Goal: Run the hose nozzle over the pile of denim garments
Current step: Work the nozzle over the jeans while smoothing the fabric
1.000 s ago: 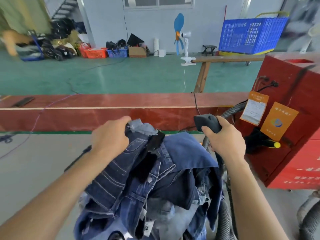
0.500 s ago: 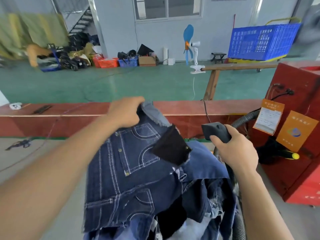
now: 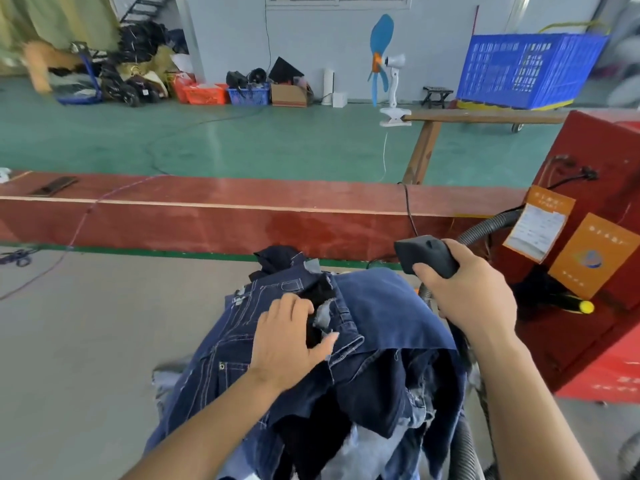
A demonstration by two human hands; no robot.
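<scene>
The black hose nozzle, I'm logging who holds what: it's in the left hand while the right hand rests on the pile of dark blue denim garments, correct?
Not quite: the hands are swapped. The head view shows the right hand gripping the black hose nozzle, while the left hand rests on the pile of dark blue denim garments.
</scene>
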